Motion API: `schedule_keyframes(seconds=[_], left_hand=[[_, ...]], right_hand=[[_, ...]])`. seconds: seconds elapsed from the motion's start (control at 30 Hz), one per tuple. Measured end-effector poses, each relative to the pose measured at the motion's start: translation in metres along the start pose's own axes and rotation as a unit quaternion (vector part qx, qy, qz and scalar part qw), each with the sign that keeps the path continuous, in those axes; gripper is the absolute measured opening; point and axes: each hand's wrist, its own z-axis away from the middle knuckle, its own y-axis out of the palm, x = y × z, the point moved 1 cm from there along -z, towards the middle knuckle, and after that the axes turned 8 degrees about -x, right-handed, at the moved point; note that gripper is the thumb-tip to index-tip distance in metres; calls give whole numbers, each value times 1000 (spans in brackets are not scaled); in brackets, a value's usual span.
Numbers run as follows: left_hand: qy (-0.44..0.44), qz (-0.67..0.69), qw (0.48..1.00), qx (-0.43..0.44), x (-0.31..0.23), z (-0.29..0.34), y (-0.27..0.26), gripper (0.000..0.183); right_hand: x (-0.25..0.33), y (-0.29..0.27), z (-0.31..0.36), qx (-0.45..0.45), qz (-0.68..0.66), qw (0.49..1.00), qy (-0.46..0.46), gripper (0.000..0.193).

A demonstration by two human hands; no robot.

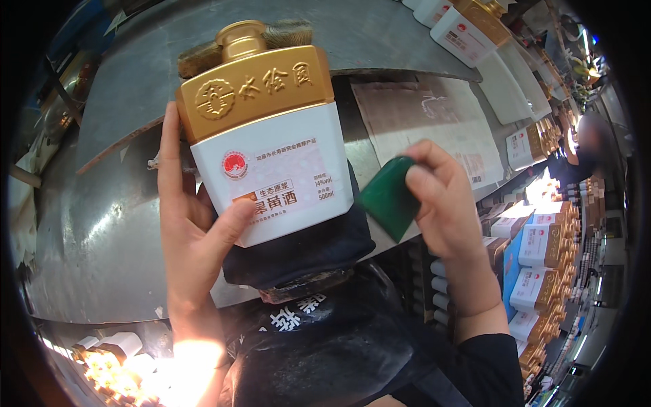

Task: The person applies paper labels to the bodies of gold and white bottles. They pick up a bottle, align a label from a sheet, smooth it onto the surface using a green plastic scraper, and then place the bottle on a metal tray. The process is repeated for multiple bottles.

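Observation:
A flat-sided bottle [271, 163], white below with a gold embossed shoulder and neck, is tilted slightly to the left in front of me. My left hand [196, 217] grips it from the left, the thumb across the lower front and a finger up along its side. Behind the bottle's lower end lies a black cloth-covered pad [298, 251]. To the right, my right hand [441, 197] pinches a green flat scraper [390, 199]. Its free edge is close to the bottle's lower right side; whether they touch I cannot tell.
A grey metal table [122, 224] spreads behind and to the left. A brownish printed sheet [420, 122] lies on the right. Similar bottles stand at the upper right [468, 34], in rows at the right [536, 244] and at the lower left [122, 346]. Another person [576, 156] is at the far right.

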Motion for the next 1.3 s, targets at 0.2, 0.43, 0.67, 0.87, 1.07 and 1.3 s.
schedule_keyframes(seconds=[0.2,0.43,0.67,0.87,1.07,1.3], left_hand=[[24,-52,998,-19,0,3,1,98],[19,-48,998,-31,-4,4,2,95],[18,-43,998,-31,-1,5,4,95],[16,-50,998,-27,-3,4,4,95],[11,-40,999,-24,-1,4,4,96],[21,-53,998,-13,-3,7,-14,101]], right_hand=[[-20,14,31,-25,30,995,-92,18],[-31,13,30,-42,36,994,-94,19],[-31,12,28,-55,49,993,-95,20],[-30,14,28,-65,54,992,-94,21],[-31,15,28,-75,73,990,-92,21],[13,-7,0,-67,155,971,-168,11]])
